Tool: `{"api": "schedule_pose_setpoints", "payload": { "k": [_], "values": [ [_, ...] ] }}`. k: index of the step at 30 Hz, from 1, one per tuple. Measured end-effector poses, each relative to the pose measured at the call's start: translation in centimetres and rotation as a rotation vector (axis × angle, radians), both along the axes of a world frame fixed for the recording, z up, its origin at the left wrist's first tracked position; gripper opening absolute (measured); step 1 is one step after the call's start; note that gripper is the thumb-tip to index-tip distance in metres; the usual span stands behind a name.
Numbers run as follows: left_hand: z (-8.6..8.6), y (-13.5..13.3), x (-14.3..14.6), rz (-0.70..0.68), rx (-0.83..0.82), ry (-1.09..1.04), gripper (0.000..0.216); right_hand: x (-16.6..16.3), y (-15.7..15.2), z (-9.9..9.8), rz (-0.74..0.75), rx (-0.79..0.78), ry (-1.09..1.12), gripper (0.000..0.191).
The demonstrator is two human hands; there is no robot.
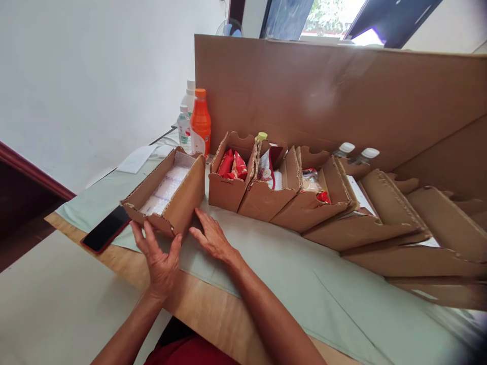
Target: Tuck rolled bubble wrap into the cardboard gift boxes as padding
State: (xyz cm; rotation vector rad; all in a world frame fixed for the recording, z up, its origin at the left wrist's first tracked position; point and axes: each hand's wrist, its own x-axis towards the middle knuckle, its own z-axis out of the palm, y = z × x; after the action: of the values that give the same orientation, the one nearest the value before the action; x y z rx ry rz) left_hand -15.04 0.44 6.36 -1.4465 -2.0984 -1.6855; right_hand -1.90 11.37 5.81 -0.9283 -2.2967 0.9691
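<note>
A narrow open-topped cardboard box [188, 195] stands at the table's left end, apart from the row of similar boxes. Clear bubble-wrapped packs [167, 190] lie inside it. At its near end, my left hand [162, 258] holds the front panel, with fingers to the left and thumb to the right. My right hand [213, 235] rests against the box's lower right side, its fingers stretched out and thumb apart. Parts of the left fingertips are hidden at the box's underside.
Several cardboard boxes [224, 195] stand in a row to the right, some holding red packets [233, 165]. A black phone [106, 228] lies left of the box. An orange bottle [201, 124] stands behind. A tall cardboard panel [304, 91] rises behind the row.
</note>
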Motion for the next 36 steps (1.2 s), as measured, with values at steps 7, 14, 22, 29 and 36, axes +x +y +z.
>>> {"api": "schedule_pose_setpoints", "payload": {
  "k": [7, 14, 22, 29, 36],
  "values": [
    [1.4, 7.7, 3.6, -0.091, -0.101, -0.148, 0.088, 1.7, -1.5, -1.7, -0.037, 0.055, 0.071, 0.051],
    [2.6, 12.8, 6.2, -0.160, -0.163, -0.240, 0.092, 2.3, -1.3, -2.0, -0.157, 0.041, 0.151, 0.039],
    [2.4, 12.5, 6.9, -0.226, -0.204, -0.275, 0.092, 2.3, -1.5, -2.5, -0.179, 0.065, 0.121, 0.031],
    [1.8, 11.3, 5.6, -0.319, -0.259, -0.300, 0.092, 2.0, -1.5, -2.1, -0.150, 0.181, 0.038, 0.031],
    [-1.6, 7.0, 5.1, -0.460, -0.380, -0.314, 0.085, 1.3, -3.1, -3.2, -0.087, 0.331, -0.165, 0.026]
  ]
}}
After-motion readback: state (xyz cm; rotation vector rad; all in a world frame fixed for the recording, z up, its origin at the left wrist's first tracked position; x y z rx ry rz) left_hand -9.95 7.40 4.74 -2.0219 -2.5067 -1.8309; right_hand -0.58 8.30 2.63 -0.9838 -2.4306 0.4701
